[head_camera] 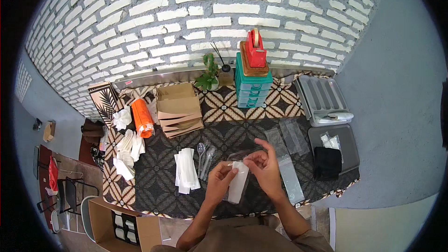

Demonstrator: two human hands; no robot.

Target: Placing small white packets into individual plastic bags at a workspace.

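Note:
My left hand (221,179) pinches a clear plastic packet with a folded white napkin (238,185) inside, near its upper end. At the packet's top right corner, the thumb and fingers of my right hand (263,168) grip the film, with one finger raised. Left of my hands lie a stack of folded white napkins (186,172) and several clear plastic spoons and forks (206,159). Flat clear plastic sleeves (291,178) lie to the right of my right hand, with more sleeves (294,135) behind them.
Cardboard trays (179,110), an orange roll (142,117) and crumpled white paper (127,150) occupy the table's left. A teal drawer unit (252,89) carries a red tape dispenser (256,50). Right are a grey cutlery tray (323,94) and black cloth (327,163). An open carton (148,229) stands below.

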